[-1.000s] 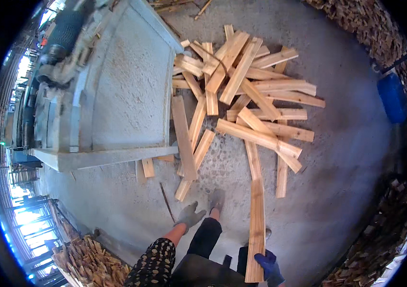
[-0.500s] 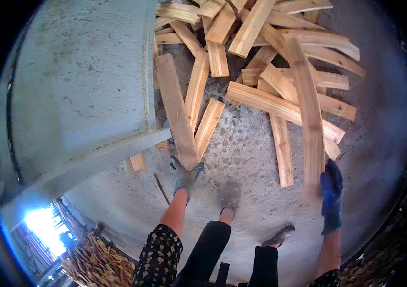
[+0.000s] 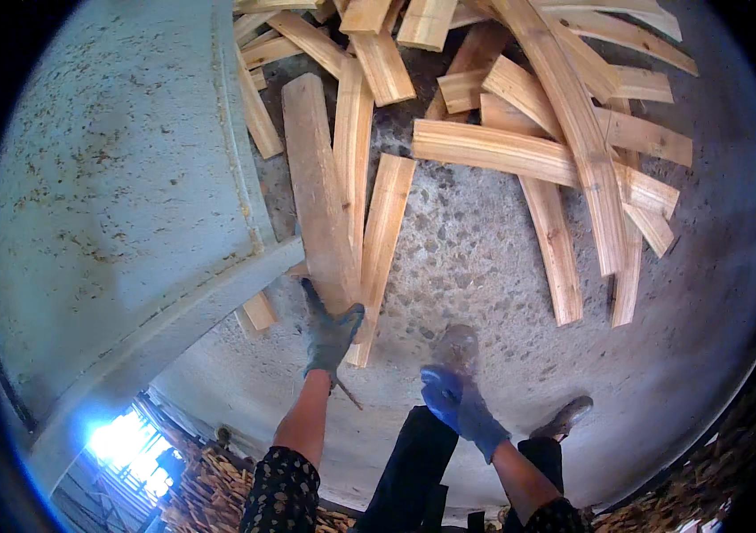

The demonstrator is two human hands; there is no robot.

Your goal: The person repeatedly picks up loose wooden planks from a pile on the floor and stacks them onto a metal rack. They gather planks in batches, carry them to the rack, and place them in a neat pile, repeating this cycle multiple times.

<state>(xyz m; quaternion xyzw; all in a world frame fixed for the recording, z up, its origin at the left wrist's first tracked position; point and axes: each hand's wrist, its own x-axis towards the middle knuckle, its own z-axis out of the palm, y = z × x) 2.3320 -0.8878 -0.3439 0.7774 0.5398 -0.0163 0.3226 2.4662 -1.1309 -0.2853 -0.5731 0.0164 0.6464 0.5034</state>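
My left hand [image 3: 332,339], in a grey glove, grips the near end of a wide, weathered brown board [image 3: 316,178] between thumb and fingers. The board slants away from me, its far end beside the pile. Under and beside it lie two paler boards, the nearer one [image 3: 384,222] passing close to my left thumb. My right hand [image 3: 465,407], in a blue and grey glove, hovers above my shoe with its fingers loosely bent and nothing visible in them. A long curved board [image 3: 587,169] rests across other boards on the right.
A heap of cut wooden boards [image 3: 529,160] spreads over the rough concrete floor [image 3: 449,266] ahead. On the left stands a large pale metal panel [image 3: 129,160] with a lower rail [image 3: 165,329]. A small wood offcut [image 3: 260,311] lies below the rail. Stacked wood [image 3: 218,484] shows behind.
My right hand has let go of the long curved board, which now lies on the pile, and has swung left toward my body. My left hand still holds the weathered board.
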